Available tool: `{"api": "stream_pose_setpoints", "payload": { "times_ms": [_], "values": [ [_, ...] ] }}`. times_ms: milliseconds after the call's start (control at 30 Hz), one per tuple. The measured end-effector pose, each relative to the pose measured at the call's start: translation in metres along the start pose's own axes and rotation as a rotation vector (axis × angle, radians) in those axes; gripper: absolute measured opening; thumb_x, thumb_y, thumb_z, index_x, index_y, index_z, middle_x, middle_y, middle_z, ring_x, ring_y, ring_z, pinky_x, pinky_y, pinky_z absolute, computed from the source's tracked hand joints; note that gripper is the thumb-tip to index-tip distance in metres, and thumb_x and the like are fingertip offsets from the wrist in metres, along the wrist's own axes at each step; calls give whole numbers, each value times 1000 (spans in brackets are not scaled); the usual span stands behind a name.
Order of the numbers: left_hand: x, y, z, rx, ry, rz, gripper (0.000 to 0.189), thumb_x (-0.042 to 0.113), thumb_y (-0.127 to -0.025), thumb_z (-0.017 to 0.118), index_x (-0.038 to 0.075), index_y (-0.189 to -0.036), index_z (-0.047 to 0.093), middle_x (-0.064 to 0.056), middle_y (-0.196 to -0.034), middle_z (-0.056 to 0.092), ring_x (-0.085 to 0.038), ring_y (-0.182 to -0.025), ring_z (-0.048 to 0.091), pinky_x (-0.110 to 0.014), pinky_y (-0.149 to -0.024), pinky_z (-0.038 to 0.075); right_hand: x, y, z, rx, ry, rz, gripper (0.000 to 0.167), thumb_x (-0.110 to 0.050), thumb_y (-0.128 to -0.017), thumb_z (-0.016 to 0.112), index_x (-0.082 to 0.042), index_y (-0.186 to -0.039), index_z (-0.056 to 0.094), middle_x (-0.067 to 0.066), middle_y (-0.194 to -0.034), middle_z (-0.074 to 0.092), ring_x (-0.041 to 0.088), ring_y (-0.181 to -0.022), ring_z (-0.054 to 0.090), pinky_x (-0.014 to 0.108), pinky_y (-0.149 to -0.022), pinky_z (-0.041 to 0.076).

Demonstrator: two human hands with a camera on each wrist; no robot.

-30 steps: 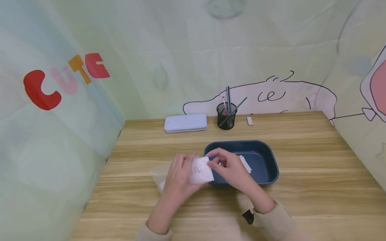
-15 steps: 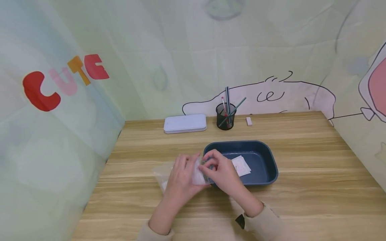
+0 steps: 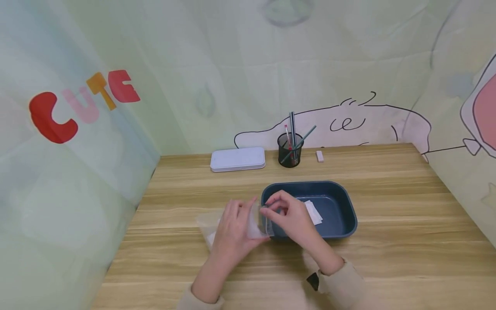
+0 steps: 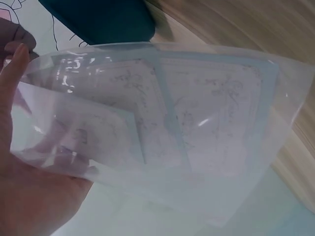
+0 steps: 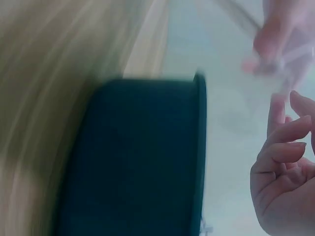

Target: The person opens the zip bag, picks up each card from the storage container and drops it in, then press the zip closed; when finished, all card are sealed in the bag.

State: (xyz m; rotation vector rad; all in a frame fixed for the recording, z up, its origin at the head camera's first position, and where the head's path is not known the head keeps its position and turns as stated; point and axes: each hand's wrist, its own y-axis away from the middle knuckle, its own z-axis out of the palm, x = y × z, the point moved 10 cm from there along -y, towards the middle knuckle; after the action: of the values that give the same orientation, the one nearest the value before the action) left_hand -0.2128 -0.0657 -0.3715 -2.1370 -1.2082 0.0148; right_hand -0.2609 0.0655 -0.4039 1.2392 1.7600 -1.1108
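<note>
Moved: since a second ago the white printed paper card that both hands held in front of the tray has gone from plain sight; a clear plastic zip bag (image 3: pixel 256 220) now stands between the hands, and pale printed sheets show through its film in the left wrist view.
Left hand: the left hand (image 3: pixel 232 230) holds the bag (image 4: pixel 162 123) from behind, fingers upright against the film and thumb at its edge, much as half a second ago.
Right hand: the right hand (image 3: pixel 290 217) has lifted slightly since then; its fingertips are curled at the bag's top right corner, apparently pinching the edge, though the right wrist view is too blurred to confirm.
Bag position: raised just above the light wooden desk (image 3: pixel 387 258), at the near left corner of the dark blue plastic tray (image 3: pixel 348 211).
Tray contents: one white paper card (image 3: pixel 313 212) lies inside, partly hidden by the right hand.
Meaning: judging from these views, the card has been slipped into the bag, and the fingers seem to be working on the opening.
Behind: a white flat case (image 3: pixel 237 158), a black mesh pen cup (image 3: pixel 289 150) and a small white eraser (image 3: pixel 319 156) sit along the desk's far edge.
</note>
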Motion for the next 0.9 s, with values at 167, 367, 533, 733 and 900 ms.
{"api": "stream_pose_setpoints", "payload": {
  "times_ms": [167, 367, 533, 733, 900],
  "values": [
    [-10, 1, -3, -12, -9, -57, 100, 35, -48, 96, 6, -133, 51, -10, -104, 51, -25, -96, 48, -38, -82, 46, 24, -7, -34, 48, 137, 59, 9, -27, -88, 72, -20, -91, 67, -10, -78, 67, 17, -60, 52, 28, -53, 42],
    [-18, 1, -7, -19, -10, -98, 98, 36, -49, 95, 7, -132, 52, -9, -105, 51, -25, -96, 47, -38, -82, 47, 65, -6, -61, -87, 495, 199, 21, -27, -88, 71, -14, -104, 70, 4, -98, 66, 22, -81, 57, 37, -67, 49],
    [-20, 2, -9, -11, -4, -97, 98, 36, -50, 95, 5, -132, 52, -9, -104, 51, -25, -96, 47, -38, -82, 46, 100, 1, -65, -247, 622, 329, 51, -29, -77, 81, -7, -119, 64, 13, -102, 59, 27, -87, 56, 44, -70, 49],
    [-22, 3, -8, -18, 26, -107, 99, 36, -50, 95, 6, -134, 51, -9, -105, 50, -24, -97, 46, -38, -84, 46, 119, 4, -65, -264, 615, 383, 73, -28, -67, 88, -8, -129, 56, 15, -102, 55, 28, -88, 55, 44, -71, 48],
    [-24, 3, -7, -31, 23, -122, 102, 38, -50, 94, 6, -136, 49, -10, -107, 50, -24, -99, 46, -38, -85, 46, 126, 3, -66, -253, 615, 402, 75, -28, -66, 89, -8, -130, 54, 16, -104, 55, 28, -89, 55, 46, -71, 49]
  ]
}}
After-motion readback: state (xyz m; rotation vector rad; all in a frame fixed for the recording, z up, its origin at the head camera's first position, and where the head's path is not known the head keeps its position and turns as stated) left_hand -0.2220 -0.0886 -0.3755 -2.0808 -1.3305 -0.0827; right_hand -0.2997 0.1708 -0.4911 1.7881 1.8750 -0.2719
